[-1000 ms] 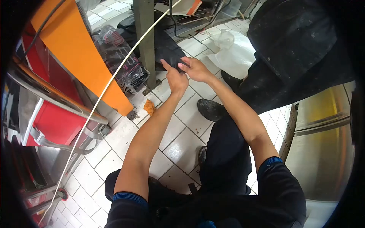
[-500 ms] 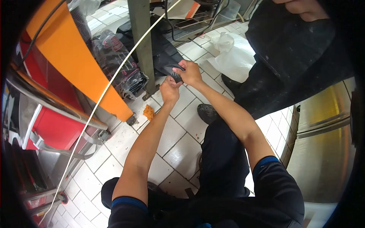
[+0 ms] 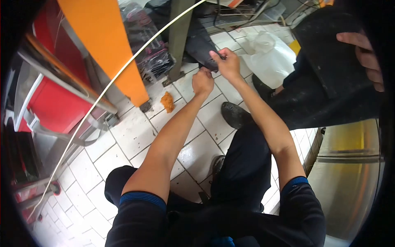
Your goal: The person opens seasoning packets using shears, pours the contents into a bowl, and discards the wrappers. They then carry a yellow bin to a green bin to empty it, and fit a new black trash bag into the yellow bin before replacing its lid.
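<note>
A long black piece of material (image 3: pixel 199 44), cloth or bag-like, stretches from behind the grey metal post (image 3: pixel 179 37) to my hands. My right hand (image 3: pixel 228 65) pinches its near end between thumb and fingers. Just below and to the left, my left hand (image 3: pixel 203 82) is closed at the lower tip of the same material; its fingertips are partly hidden. Both arms reach forward over the white tiled floor (image 3: pixel 140 131). An orange crumpled lump (image 3: pixel 167 102) lies on the tiles left of my left hand.
Left stand an orange panel (image 3: pixel 103 41) and a red bag (image 3: pixel 61 115); a white cable (image 3: pixel 111 82) crosses in front. Plastic-wrapped packs (image 3: pixel 150 53) lean by the post. At right are a person in black (image 3: pixel 321 82), a white plastic bag (image 3: pixel 269 55) and a steel cabinet (image 3: pixel 345 181).
The view has shifted, so the surroundings sit differently in the frame. Both hands stay at the end of the black material, the right turned slightly. The other person's hand has come lower.
</note>
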Demonstrator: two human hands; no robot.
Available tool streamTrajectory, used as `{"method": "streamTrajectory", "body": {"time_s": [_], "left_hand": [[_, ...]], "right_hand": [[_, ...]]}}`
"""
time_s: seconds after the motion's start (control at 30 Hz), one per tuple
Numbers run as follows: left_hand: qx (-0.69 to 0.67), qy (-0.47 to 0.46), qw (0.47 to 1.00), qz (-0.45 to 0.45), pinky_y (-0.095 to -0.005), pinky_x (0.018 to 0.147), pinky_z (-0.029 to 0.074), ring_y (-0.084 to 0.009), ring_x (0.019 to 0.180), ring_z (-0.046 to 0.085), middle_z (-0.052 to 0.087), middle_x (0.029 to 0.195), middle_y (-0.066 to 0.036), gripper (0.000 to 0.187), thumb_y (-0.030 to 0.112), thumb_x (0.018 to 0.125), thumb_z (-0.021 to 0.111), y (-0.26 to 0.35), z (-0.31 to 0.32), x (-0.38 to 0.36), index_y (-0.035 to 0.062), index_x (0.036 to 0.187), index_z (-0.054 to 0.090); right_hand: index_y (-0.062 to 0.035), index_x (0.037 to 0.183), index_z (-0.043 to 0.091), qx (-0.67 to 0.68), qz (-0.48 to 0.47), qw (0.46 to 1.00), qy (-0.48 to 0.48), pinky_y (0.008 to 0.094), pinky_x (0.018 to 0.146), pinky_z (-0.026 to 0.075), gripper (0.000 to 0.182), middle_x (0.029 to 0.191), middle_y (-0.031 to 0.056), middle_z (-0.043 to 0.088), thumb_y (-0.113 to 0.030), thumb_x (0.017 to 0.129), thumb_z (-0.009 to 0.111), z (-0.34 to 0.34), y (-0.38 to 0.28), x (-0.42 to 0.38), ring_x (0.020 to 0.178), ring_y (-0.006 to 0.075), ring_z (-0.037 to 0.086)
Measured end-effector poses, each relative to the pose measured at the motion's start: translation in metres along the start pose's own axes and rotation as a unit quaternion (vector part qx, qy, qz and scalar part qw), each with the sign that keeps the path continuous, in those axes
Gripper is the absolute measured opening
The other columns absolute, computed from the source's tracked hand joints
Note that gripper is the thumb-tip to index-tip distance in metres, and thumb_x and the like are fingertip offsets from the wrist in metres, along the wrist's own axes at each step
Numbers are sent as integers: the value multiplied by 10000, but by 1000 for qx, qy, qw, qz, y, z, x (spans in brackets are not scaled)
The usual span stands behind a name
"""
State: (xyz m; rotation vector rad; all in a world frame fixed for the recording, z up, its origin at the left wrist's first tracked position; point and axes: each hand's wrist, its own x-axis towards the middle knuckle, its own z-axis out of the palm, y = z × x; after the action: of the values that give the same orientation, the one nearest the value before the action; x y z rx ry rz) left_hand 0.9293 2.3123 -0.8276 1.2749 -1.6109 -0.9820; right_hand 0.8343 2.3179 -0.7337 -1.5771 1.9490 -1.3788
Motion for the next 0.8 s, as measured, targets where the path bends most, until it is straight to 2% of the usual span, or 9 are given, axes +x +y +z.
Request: {"method": "streamTrajectory", "body": {"time_s": [0.1,0.13,0.17,0.23,0.43,0.6,0.7,0.77,0.8], "left_hand": [[303,-112,943,-79,-543,889,476,-426,1112,565,569,1209,-241,423,192,821,614,-22,-10,-19,101,1227,531],[407,-156,894,-101,-595,886,453,-428,1130,540,516,1253,-224,404,220,843,603,-37,-12,-20,101,1223,535],[504,-199,832,-119,-647,883,430,-430,1148,514,462,1297,-207,388,248,865,593,-51,-15,-21,100,1220,540],[665,-146,729,-73,-674,803,445,-408,1097,524,438,1263,-187,373,263,892,566,-73,-29,-34,95,1224,535],[584,-238,769,-106,-523,796,511,-383,1100,515,469,1172,-186,526,247,789,670,-92,-71,-27,67,1253,498],[582,-229,778,-62,-381,753,499,-331,1157,498,494,1239,-145,684,352,705,722,12,-100,-10,66,1280,487],[527,-325,777,-117,-423,838,510,-357,1170,503,497,1266,-184,603,306,744,662,107,-138,26,20,1253,513],[512,-213,828,-78,-457,899,496,-399,1174,499,481,1286,-242,580,295,769,633,113,-154,41,-8,1249,516],[513,-37,857,-29,-469,928,484,-421,1173,496,474,1291,-272,581,297,775,627,112,-160,42,-18,1249,512]], "right_hand": [[-25,756,617,-62,-22,998,-3,292,595,446,361,680,43,637,-352,813,760,1,6,0,615,98,538],[-27,753,616,-87,-17,996,-8,293,601,448,357,685,42,639,-349,815,758,-2,4,-1,620,98,543],[1,811,628,-108,5,994,-22,335,657,492,359,756,113,678,-332,806,763,-4,-1,-2,682,204,634],[0,819,627,-109,4,994,-13,339,669,495,356,769,119,679,-329,805,762,-3,2,2,695,215,638],[-1,847,631,-121,8,992,-20,347,717,504,347,810,134,681,-321,805,756,-2,16,4,758,242,653],[-5,864,637,-120,18,992,-34,344,725,506,337,828,139,686,-315,806,756,-5,18,2,772,244,660],[-13,869,629,-108,15,994,-23,330,722,503,372,811,113,687,-358,810,754,-3,22,5,750,203,649],[-11,874,637,-103,24,994,-24,340,730,509,345,822,129,690,-330,810,753,-2,27,4,763,230,659],[-9,879,645,-101,25,994,-28,349,737,515,318,833,145,694,-301,811,753,0,26,6,776,257,668]]}}
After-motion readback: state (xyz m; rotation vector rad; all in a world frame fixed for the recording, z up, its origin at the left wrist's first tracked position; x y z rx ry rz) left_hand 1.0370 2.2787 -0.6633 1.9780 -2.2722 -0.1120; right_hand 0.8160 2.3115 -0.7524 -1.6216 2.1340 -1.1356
